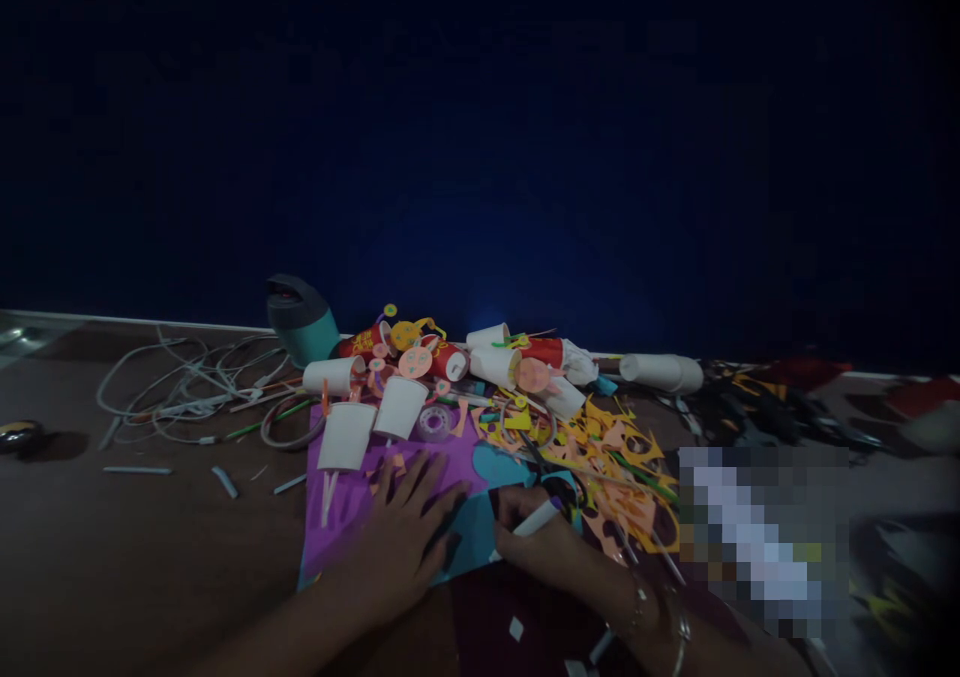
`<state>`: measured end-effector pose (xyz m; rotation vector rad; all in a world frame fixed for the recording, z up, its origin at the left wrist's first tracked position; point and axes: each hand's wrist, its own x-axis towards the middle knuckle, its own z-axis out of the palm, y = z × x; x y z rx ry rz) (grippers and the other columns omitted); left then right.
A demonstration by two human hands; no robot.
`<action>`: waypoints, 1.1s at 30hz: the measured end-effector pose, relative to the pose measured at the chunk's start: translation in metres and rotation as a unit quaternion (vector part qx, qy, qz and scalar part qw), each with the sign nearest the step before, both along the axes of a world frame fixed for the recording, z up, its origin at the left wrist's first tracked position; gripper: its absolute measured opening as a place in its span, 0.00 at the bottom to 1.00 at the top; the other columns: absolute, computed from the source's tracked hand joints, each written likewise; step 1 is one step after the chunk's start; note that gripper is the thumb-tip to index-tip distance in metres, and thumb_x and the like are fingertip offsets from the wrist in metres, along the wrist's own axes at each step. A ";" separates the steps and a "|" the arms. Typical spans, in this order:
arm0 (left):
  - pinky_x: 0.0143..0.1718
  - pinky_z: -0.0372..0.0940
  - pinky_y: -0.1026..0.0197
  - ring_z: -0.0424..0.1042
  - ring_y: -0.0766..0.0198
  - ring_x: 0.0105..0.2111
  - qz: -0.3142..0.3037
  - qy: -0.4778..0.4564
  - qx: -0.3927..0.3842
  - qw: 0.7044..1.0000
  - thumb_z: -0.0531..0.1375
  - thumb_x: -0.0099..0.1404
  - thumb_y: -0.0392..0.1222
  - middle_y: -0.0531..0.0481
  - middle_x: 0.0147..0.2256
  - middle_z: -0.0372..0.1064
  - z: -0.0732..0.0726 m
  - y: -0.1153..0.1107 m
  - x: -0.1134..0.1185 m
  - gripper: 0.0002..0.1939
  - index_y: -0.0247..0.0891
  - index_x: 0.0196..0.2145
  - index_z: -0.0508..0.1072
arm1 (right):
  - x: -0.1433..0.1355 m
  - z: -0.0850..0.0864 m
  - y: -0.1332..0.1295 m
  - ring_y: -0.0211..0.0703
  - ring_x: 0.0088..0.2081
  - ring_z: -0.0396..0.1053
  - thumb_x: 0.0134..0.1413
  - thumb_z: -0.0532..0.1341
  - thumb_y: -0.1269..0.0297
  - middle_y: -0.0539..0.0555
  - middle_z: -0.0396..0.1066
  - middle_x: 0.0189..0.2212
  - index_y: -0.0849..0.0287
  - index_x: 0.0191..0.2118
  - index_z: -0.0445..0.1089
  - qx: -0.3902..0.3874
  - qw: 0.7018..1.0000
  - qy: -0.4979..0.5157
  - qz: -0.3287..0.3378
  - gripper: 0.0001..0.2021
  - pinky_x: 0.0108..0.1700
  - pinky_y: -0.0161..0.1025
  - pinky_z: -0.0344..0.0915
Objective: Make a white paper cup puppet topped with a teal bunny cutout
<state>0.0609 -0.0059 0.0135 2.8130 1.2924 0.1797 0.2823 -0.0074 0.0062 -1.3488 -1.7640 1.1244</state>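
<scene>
Right hand (551, 549) grasps slim white purple-ended marker (535, 521) at blue paper sheet (475, 531); left hand (401, 532), released, spread on purple paper sheet (330, 542), left side.

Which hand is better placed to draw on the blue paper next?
Probably the right hand: it holds the white marker over the blue paper. The left hand is spread over purple paper, without a marker.

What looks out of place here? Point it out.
Yellow and orange paper scraps lie in a loose, messy heap beside the right hand, and some white cups lie on their sides rather than upright.
</scene>
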 end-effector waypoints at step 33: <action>0.60 0.35 0.36 0.43 0.47 0.63 -0.004 -0.004 0.001 1.000 0.47 0.69 0.50 0.50 0.65 0.43 0.002 0.000 -0.001 0.25 0.52 0.62 0.51 | -0.001 -0.003 0.000 0.34 0.20 0.52 0.49 0.57 0.66 0.43 0.54 0.17 0.56 0.21 0.56 0.007 0.998 -0.011 -0.064 0.10 0.22 0.32 0.50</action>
